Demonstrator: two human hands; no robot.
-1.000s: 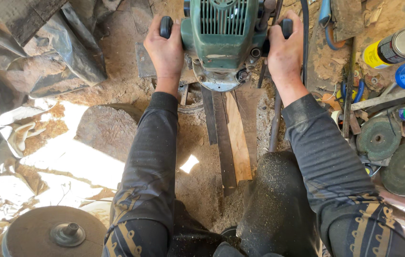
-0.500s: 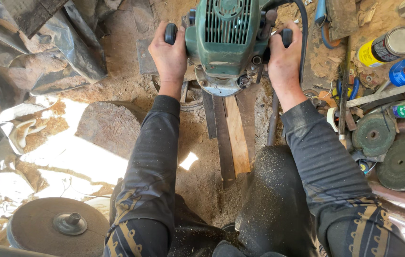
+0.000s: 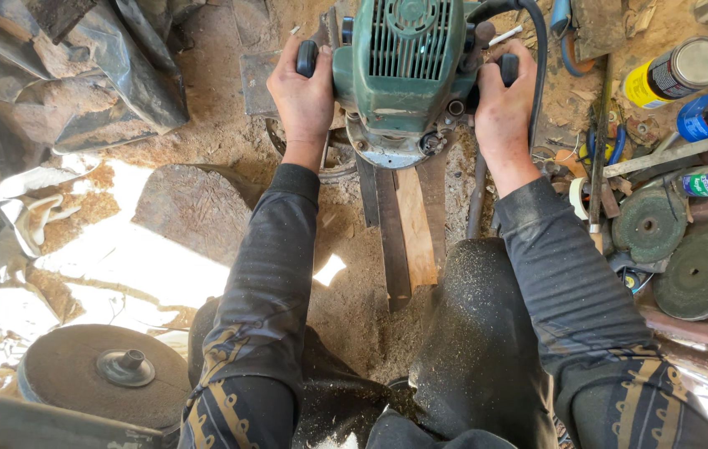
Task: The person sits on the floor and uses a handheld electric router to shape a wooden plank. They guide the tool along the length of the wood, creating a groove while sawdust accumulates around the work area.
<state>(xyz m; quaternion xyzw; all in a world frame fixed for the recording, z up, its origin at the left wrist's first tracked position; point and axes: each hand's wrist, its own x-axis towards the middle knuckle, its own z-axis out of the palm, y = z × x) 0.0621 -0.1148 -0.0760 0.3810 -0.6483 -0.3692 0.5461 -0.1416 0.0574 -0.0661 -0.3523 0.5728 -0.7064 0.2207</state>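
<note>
1. Sawdust-strewn ground (image 3: pixel 354 308) is seen from above, with grey plastic sheeting (image 3: pixel 96 83) crumpled at the upper left and a flat stone (image 3: pixel 196 208) lying beside the left sleeve.
2. A green electric router (image 3: pixel 408 75) is held upright at the top centre, its round base resting on a narrow wooden plank (image 3: pixel 415 229) that is flanked by dark metal strips (image 3: pixel 391 241).
3. The left hand (image 3: pixel 304 96) is closed fully around the router's black left handle (image 3: pixel 307 58).
4. The right hand (image 3: pixel 504 108) is wrapped tight around the right handle, near the black power cord (image 3: pixel 537 50).
5. 2 spray cans (image 3: pixel 678 71) lie at the upper right, well apart from the router.
6. 2 dusty round discs (image 3: pixel 703 274) are laid flat at the right, and another disc with a hub (image 3: pixel 108 374) is seen at the lower left.
</note>
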